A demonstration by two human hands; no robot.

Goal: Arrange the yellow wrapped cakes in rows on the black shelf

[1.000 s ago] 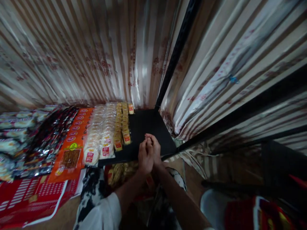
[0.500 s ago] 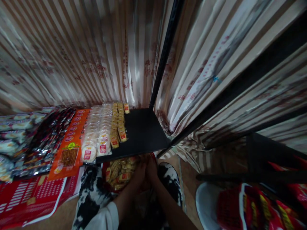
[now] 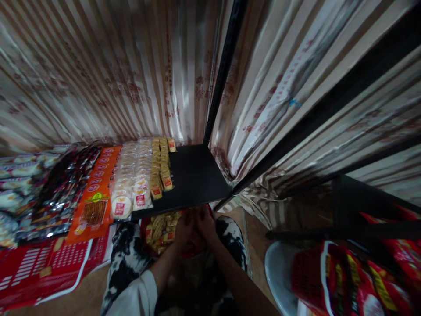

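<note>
Both of my hands reach down into a red basket (image 3: 192, 252) between my knees, just below the front edge of the black shelf (image 3: 200, 171). My left hand (image 3: 184, 226) is beside a heap of yellow-wrapped snack packets (image 3: 161, 232) in the basket's left part. Close to it on the right is my right hand (image 3: 205, 224), near the basket's right side. The fingers of both hands are lost in shadow, so what they touch or hold is hidden. On the shelf, small yellow packets (image 3: 161, 169) stand in rows beside rows of white round crackers (image 3: 131, 184) in clear wrappers.
An orange snack pack (image 3: 94, 199), dark shiny packets (image 3: 62, 197) and white packets (image 3: 16, 180) lie further left. Below is a red shopping basket (image 3: 46, 267). Black posts (image 3: 225, 74) rise before the striped curtain (image 3: 141, 66). At right are a pale basin (image 3: 279, 281) and red bags (image 3: 368, 281).
My left hand has shifted left and away from my right hand, leaving a gap between them. Both remain in the basket. The view has moved slightly.
</note>
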